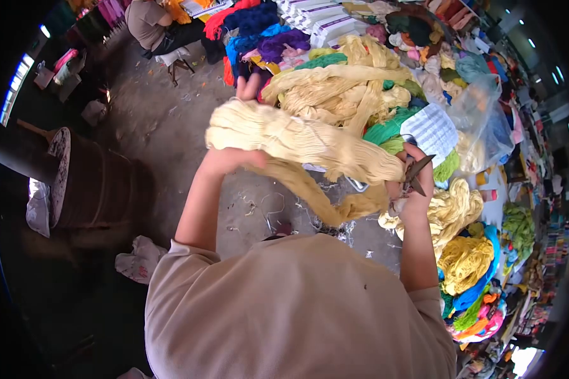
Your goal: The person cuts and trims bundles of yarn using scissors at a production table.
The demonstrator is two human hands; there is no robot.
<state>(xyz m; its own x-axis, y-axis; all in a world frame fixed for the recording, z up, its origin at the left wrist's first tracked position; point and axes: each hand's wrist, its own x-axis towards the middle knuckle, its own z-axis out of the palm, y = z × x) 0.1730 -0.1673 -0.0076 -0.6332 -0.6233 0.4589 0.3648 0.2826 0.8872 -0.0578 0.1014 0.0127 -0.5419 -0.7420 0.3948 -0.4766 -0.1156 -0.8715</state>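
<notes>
A thick cream yarn skein (297,139) stretches between my two hands in front of my chest. My left hand (231,161) is at its left end, thumb on the near side and blurred fingers showing beyond the far side; the palm is hidden. At the other end, my right hand (417,192) grips the skein and also has dark metal scissors (417,172) in it, their blades pointing up and outward. A looser, darker tan length of yarn (313,196) hangs in a curve below the skein.
More cream skeins (335,88) are heaped on the table ahead, by a printed sheet (431,126) and a clear plastic bag (483,120). Yellow yarn (464,262) lies to the right. A rusty drum (95,180) stands left. A seated person (148,25) is far left.
</notes>
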